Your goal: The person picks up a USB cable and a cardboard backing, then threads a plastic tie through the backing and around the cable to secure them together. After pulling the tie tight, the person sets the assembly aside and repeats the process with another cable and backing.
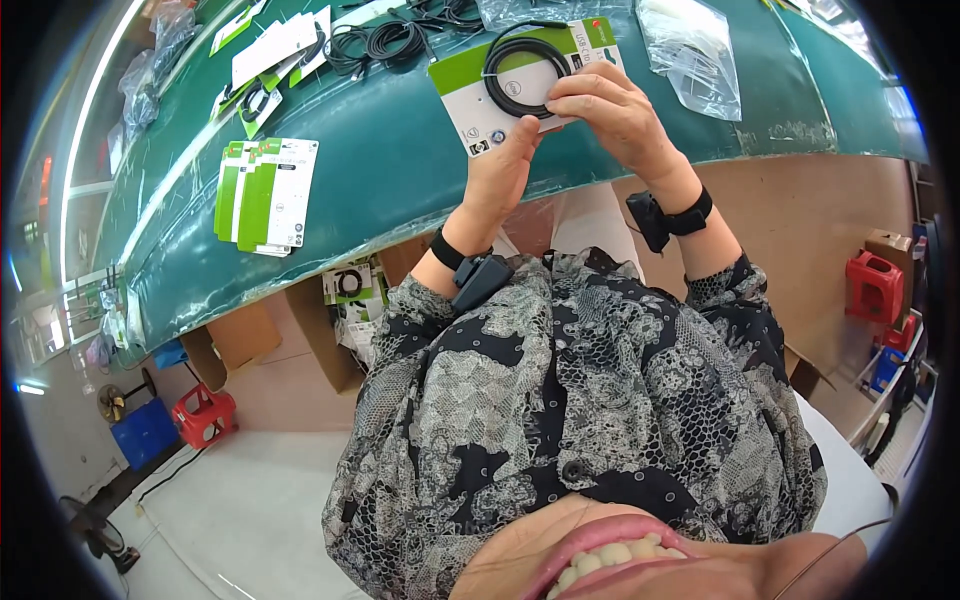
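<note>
Our left hand [500,180] clamps the card [465,110], whose long axis runs 8 to 2 o'clock. The cable coil [496,92] lies on it, at 12 o'clock. Our right hand [618,115], nearer, touches its 4 o'clock side; hidden underneath, its pinch we cannot tell.

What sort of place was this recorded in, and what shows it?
Likely a cable-packing workshop: a coiled black cable sits on a rectangular green-and-white card, loose black cables lie on a green-topped table, and similar flat cards are stacked to the left.
</note>
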`<move>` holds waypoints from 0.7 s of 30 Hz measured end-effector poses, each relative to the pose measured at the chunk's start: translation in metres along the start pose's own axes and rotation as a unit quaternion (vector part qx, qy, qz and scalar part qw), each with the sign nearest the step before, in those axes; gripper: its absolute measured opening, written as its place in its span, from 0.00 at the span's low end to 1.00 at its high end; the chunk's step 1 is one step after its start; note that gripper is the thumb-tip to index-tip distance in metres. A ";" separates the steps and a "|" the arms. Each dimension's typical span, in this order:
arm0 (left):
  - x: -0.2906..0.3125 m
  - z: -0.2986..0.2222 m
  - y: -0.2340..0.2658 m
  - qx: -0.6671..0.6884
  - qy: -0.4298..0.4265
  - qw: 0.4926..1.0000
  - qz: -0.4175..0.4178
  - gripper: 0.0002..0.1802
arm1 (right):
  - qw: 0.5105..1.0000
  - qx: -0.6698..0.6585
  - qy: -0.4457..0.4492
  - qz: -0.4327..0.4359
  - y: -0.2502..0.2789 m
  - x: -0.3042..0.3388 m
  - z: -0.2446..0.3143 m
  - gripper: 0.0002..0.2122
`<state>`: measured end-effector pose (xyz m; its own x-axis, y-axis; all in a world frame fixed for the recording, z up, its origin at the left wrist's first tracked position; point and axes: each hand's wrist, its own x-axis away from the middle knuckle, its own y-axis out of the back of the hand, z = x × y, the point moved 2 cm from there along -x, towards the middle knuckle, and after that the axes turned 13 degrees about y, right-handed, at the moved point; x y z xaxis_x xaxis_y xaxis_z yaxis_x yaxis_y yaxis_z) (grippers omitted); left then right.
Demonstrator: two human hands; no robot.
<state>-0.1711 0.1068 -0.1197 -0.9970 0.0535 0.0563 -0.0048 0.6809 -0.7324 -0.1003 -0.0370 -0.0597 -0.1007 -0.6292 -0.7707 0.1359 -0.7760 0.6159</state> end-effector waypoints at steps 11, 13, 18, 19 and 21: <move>-0.003 0.002 -0.020 -0.037 -0.035 0.996 -0.074 0.15 | 0.999 0.034 0.005 0.012 0.000 0.002 0.005 0.09; -0.003 0.006 -0.013 -0.068 -0.043 0.992 -0.096 0.14 | 0.999 0.037 -0.002 0.007 -0.006 0.005 0.005 0.08; -0.005 0.012 0.001 -0.062 -0.011 0.989 -0.131 0.15 | 1.000 0.030 -0.001 0.009 -0.015 0.015 0.005 0.08; -0.005 0.015 0.004 -0.055 -0.004 0.988 -0.146 0.15 | 0.999 0.032 -0.007 0.006 -0.016 0.019 0.004 0.08; -0.007 0.016 0.002 -0.054 0.005 0.989 -0.137 0.15 | 1.000 0.028 -0.010 -0.001 -0.016 0.020 0.001 0.09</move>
<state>-0.1652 0.0964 -0.1323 -0.9586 -0.1365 0.2498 -0.2655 0.7455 -0.6114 -0.1059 -0.0372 -0.0845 -0.1214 -0.6278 -0.7689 0.0806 -0.7783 0.6227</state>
